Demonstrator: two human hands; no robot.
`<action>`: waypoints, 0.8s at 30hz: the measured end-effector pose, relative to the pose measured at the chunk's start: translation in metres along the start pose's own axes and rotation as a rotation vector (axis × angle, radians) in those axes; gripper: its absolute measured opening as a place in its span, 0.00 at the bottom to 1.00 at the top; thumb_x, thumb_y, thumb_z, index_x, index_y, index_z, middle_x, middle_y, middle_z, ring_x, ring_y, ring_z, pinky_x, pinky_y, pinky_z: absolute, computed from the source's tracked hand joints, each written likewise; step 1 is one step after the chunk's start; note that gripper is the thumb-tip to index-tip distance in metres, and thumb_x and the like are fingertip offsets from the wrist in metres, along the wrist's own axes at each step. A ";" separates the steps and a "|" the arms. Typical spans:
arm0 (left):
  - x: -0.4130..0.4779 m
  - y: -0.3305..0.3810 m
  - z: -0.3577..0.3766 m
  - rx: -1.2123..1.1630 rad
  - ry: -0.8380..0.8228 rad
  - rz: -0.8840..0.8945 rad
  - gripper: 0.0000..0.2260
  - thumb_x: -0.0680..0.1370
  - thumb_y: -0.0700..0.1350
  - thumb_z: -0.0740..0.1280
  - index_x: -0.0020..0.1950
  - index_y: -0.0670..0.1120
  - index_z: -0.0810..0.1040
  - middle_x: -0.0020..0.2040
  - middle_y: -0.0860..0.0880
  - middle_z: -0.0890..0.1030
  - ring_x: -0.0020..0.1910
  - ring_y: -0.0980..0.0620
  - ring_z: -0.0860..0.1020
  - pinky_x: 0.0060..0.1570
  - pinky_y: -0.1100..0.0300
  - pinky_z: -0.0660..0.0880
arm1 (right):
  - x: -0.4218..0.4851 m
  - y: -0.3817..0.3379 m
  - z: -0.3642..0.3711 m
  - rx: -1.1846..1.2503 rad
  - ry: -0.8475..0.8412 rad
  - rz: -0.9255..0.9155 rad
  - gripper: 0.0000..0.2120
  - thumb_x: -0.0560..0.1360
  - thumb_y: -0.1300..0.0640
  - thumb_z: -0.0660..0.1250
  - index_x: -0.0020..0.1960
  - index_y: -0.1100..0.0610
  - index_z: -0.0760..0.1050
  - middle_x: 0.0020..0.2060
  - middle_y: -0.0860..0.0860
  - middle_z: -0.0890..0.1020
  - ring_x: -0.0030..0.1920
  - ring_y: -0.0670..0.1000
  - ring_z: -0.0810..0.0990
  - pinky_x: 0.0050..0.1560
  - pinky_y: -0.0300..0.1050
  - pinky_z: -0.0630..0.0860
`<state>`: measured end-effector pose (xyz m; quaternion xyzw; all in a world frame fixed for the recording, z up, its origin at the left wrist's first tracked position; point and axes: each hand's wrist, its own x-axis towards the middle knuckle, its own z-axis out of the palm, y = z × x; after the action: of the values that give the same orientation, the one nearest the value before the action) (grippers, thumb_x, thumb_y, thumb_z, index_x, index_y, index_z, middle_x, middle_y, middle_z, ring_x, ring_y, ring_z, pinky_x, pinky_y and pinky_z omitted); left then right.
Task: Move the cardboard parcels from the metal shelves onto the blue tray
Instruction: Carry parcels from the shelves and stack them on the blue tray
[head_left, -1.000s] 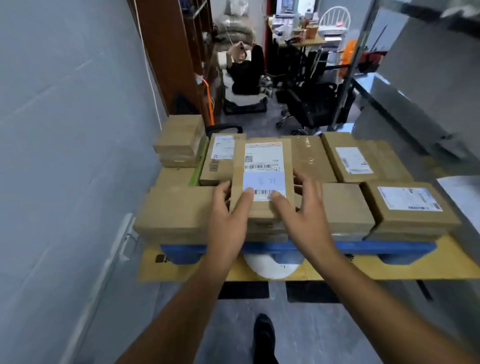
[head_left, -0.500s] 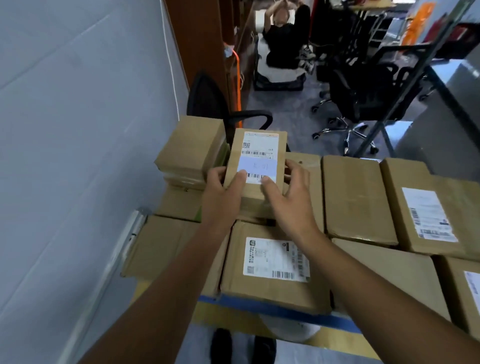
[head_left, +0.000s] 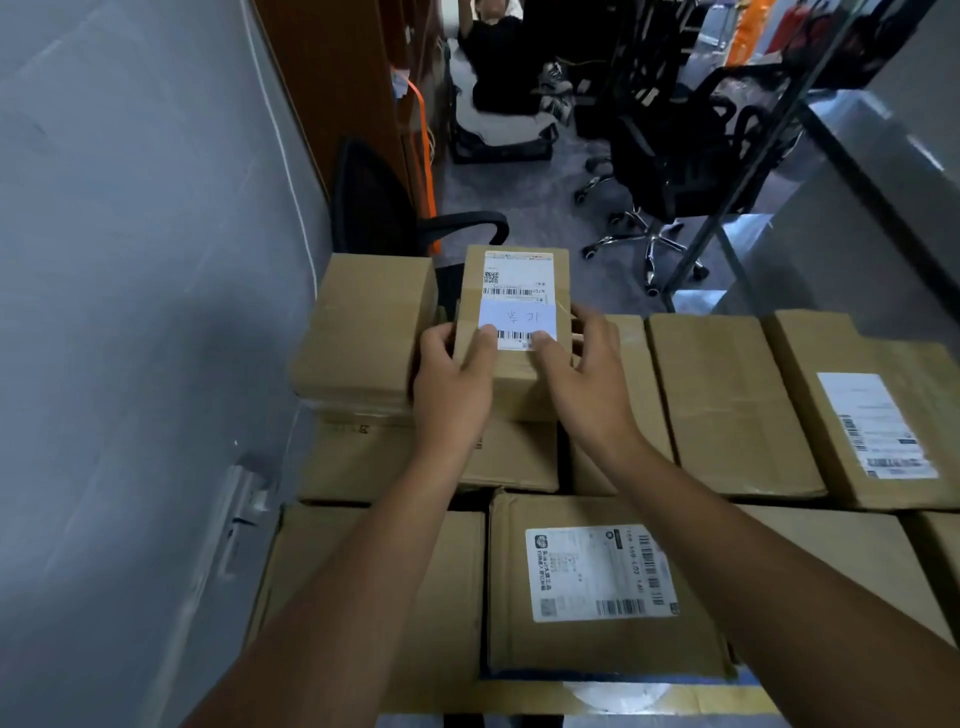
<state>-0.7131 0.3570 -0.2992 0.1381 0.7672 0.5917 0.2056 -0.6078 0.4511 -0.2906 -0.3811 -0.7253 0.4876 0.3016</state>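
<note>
Left hand (head_left: 451, 387) and right hand (head_left: 584, 376), fingers curled, grip the labelled parcel (head_left: 519, 291) by its near end. Its long axis points away from the person, and it seemingly rests atop stacked parcels on the blue tray (head_left: 623, 677).

Small parcel (head_left: 519, 387), brown cardboard, long side running 12 to 6, top face up with a white shipping label (QR code, barcodes) and a pale blue handwritten slip. Left hand (head_left: 452, 384) and right hand (head_left: 587, 384) grip its near end, thumbs on top. It is over a flat plain parcel (head_left: 514, 457); contact unclear. At its 9 o'clock, just beside, is a plain stack (head_left: 363, 327). At 3 o'clock is a plain flat box (head_left: 727, 405), and further at 3 a side-labelled box (head_left: 872, 410). At 6 o'clock is a big labelled parcel (head_left: 597, 582), with a plain near-left parcel (head_left: 374, 597) at that one's 9 o'clock. All lie flat, packed close. Blue tray (head_left: 675, 678): only a thin edge shows under the near row.
</note>
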 end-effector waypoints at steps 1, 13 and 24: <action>0.001 0.000 -0.001 0.000 -0.005 0.008 0.19 0.77 0.61 0.69 0.63 0.53 0.75 0.50 0.60 0.84 0.45 0.68 0.81 0.42 0.64 0.74 | 0.000 -0.001 0.000 -0.004 -0.005 -0.005 0.27 0.78 0.43 0.66 0.75 0.50 0.68 0.68 0.47 0.72 0.68 0.46 0.73 0.70 0.54 0.73; -0.069 0.038 -0.007 0.118 -0.064 0.560 0.24 0.80 0.56 0.68 0.73 0.48 0.70 0.72 0.52 0.73 0.72 0.59 0.69 0.69 0.70 0.64 | -0.070 0.002 -0.065 -0.020 0.089 0.037 0.31 0.79 0.35 0.57 0.79 0.45 0.65 0.75 0.39 0.69 0.70 0.33 0.69 0.67 0.29 0.64; -0.280 0.048 0.103 0.118 -0.726 0.735 0.24 0.79 0.62 0.65 0.72 0.55 0.72 0.68 0.62 0.71 0.67 0.65 0.68 0.61 0.78 0.60 | -0.308 0.022 -0.277 -0.188 0.581 0.137 0.33 0.79 0.31 0.54 0.79 0.45 0.64 0.75 0.39 0.70 0.73 0.35 0.66 0.69 0.32 0.63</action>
<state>-0.4199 0.3302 -0.2324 0.6060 0.5793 0.4946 0.2292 -0.2152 0.3277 -0.2363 -0.5787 -0.6231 0.3084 0.4263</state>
